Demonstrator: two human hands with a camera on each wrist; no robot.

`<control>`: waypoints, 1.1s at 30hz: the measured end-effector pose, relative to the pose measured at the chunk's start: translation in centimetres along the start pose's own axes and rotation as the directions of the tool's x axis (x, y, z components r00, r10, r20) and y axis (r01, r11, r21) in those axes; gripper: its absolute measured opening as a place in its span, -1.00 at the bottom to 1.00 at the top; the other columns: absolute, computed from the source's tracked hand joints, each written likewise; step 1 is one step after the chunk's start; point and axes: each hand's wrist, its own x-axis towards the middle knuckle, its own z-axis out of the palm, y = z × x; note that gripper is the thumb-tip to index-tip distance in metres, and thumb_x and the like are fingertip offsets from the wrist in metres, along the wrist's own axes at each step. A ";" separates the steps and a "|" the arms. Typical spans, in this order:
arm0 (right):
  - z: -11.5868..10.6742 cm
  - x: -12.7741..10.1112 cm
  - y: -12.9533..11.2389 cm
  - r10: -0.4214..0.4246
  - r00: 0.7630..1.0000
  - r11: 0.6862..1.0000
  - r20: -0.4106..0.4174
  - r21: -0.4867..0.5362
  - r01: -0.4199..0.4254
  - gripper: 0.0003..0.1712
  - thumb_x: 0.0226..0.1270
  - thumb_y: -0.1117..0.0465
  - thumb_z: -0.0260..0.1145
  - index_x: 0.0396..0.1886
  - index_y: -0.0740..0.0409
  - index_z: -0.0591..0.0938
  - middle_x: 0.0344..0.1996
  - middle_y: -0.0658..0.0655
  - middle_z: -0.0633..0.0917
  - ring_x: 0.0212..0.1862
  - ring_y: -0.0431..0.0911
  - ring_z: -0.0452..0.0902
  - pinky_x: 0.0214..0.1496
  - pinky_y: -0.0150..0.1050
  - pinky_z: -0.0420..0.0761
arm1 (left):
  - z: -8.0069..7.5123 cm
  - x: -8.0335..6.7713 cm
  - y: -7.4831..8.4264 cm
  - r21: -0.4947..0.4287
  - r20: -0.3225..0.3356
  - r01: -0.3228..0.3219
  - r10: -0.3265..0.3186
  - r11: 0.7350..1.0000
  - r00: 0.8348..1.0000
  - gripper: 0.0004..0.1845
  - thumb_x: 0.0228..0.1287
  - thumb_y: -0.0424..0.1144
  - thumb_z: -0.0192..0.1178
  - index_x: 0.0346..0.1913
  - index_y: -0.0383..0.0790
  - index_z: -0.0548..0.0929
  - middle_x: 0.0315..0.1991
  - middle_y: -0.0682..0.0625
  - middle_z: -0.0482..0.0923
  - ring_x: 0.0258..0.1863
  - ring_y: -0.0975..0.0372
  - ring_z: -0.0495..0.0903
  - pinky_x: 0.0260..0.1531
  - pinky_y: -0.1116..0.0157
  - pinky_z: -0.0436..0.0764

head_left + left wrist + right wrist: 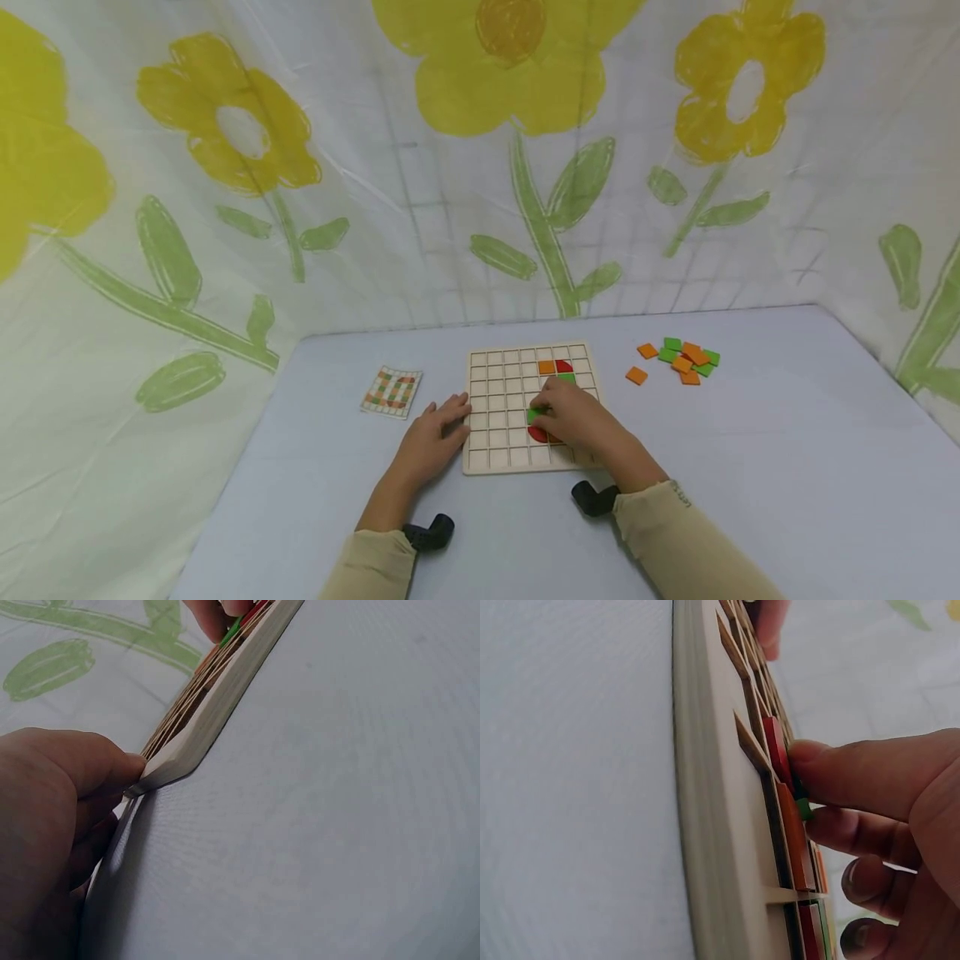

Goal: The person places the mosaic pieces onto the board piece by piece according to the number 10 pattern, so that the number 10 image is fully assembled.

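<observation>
Right hand [572, 415] is down on the grid board [501, 392], thumb and fingertips pinching a green tile [536, 414] over a cell near the board's middle, just left of the knuckles. The right wrist view shows that green tile [802, 802] held against the dividers, a red piece [776, 750] just beside it and an orange one [793, 840] on its other side.

Risk here, as I judge it: the tile looks not fully seated, so a tilted push could leave it riding on a divider, or nudge the red neighbour out of its cell. The fingers also cover the cell from the head view, so alignment is hard to check.

Left hand [438, 433] lies flat and relaxed on the surface [750, 467], fingertips touching the board's left edge. In the left wrist view a finger [112, 769] meets the board's corner [161, 776]. If that brace slips, the board could slide right under the push.

A patterned card [392, 391] lies left of the board; loose tiles [678, 360] sit well apart, far right.
</observation>
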 end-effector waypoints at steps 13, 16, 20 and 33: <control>-0.8 0.2 0.6 -0.049 0.999 0.998 0.001 -0.036 0.049 -0.80 0.30 0.23 0.37 -0.11 0.12 0.78 -0.31 -0.03 0.58 -0.28 -0.19 0.44 -0.22 -0.30 0.58 | 0.0 0.0 0.0 0.007 -0.015 0.001 -0.001 1.000 1.000 -0.57 0.36 -0.18 0.23 0.27 -0.14 0.58 0.40 0.13 0.37 0.44 0.22 0.29 0.57 0.11 0.02; -1.4 0.1 1.6 -0.020 1.000 1.000 -0.012 -0.019 0.020 -0.76 0.31 0.22 0.35 -0.07 0.15 0.76 -0.24 0.02 0.63 -0.21 -0.13 0.50 -0.11 -0.21 0.63 | 0.1 -0.1 0.1 0.005 -0.014 0.007 -0.007 1.000 1.000 -0.57 0.37 -0.17 0.22 0.27 -0.13 0.58 0.40 0.14 0.37 0.45 0.22 0.29 0.57 0.11 0.02; -2.8 -0.1 3.7 0.113 0.992 0.994 -0.048 0.014 -0.112 -0.71 0.35 0.18 0.31 0.00 0.15 0.72 -0.14 0.09 0.64 -0.10 -0.03 0.53 -0.01 -0.08 0.63 | 0.1 0.0 0.1 0.004 -0.013 0.002 -0.002 1.000 1.000 -0.58 0.37 -0.17 0.22 0.26 -0.13 0.59 0.40 0.14 0.37 0.44 0.23 0.29 0.57 0.11 0.01; -6.0 -3.0 10.1 0.473 0.857 0.881 -0.206 0.146 -0.451 -0.41 0.32 0.08 0.31 0.25 0.33 0.52 0.01 0.34 0.62 -0.04 0.12 0.51 0.01 0.04 0.60 | 0.0 -0.1 0.1 0.011 -0.007 0.004 -0.004 1.000 1.000 -0.59 0.37 -0.17 0.23 0.24 -0.13 0.60 0.40 0.13 0.37 0.44 0.22 0.29 0.57 0.10 0.01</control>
